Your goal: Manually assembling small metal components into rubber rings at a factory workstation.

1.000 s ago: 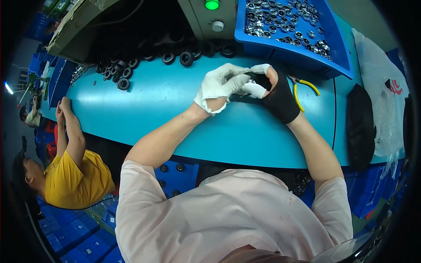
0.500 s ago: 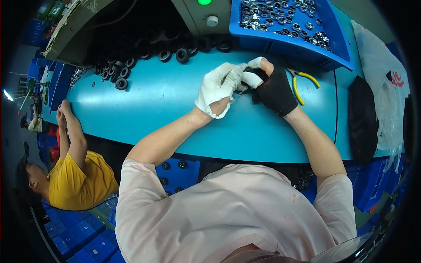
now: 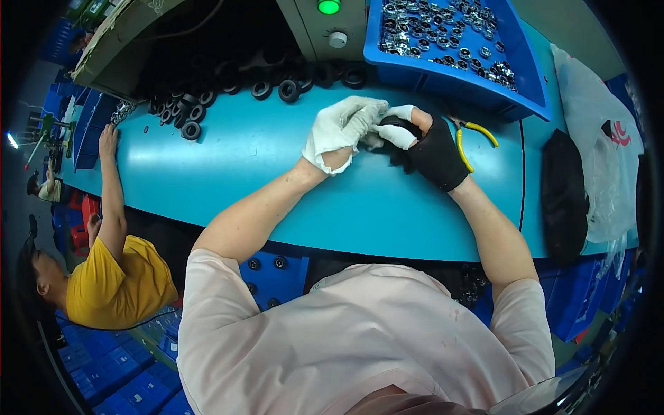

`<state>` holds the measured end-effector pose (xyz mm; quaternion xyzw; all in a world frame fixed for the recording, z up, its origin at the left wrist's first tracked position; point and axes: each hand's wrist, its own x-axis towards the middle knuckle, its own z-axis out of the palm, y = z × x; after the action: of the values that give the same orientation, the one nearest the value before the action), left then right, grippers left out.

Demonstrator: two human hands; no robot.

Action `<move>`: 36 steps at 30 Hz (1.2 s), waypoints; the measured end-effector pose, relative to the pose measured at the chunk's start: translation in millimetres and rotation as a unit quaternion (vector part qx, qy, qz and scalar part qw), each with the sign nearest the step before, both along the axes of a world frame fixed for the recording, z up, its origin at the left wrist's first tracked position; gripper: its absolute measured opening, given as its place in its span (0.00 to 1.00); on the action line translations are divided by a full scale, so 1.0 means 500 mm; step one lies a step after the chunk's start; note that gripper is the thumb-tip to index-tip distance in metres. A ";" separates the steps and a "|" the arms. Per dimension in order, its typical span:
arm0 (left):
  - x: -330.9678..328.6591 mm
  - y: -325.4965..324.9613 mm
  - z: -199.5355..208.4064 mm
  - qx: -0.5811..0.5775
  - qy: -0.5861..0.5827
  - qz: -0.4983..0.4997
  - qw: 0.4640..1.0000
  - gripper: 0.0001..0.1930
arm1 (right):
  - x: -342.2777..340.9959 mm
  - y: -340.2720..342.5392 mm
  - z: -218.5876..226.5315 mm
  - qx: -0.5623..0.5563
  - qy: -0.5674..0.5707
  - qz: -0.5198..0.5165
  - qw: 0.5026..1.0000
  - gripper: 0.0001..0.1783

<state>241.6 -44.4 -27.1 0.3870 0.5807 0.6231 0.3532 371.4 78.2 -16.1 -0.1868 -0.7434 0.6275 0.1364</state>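
Note:
My left hand (image 3: pixel 339 133), in a white cloth glove, is closed with its fingertips against my right hand; whatever it grips is hidden behind the glove. My right hand (image 3: pixel 437 151) wears a black fingerless glove, with white wraps on the thumb and a finger. Its fingers are closed around a black rubber ring (image 3: pixel 397 122), which shows only in part between the two hands. Both hands are above the turquoise table (image 3: pixel 277 173). Just right of my right hand lie pliers with yellow handles (image 3: pixel 463 149).
Loose black rubber rings (image 3: pixel 191 130) lie at the back left by a machine housing with a green lamp (image 3: pixel 328 6). A blue bin (image 3: pixel 470 97) of shiny metal pieces stands back right. Further right are a black cloth item (image 3: pixel 564 197) and plastic bag (image 3: pixel 609 173). A co-worker (image 3: pixel 121 283) sits left.
My hands have turned slightly, and more of the black ring shows between them. The co-worker's arm has reached forward toward the blue bin at the far left, and their hands have parted.

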 end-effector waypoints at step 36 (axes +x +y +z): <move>-0.038 -0.001 0.012 -0.066 -0.181 0.020 0.981 0.16 | -0.013 0.002 -0.031 -0.018 0.071 0.030 0.997 0.26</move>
<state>222.5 -45.1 -21.3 0.2323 0.5549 0.6496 0.4650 364.8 79.0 -31.5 -0.1217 -0.7255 0.6567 0.1660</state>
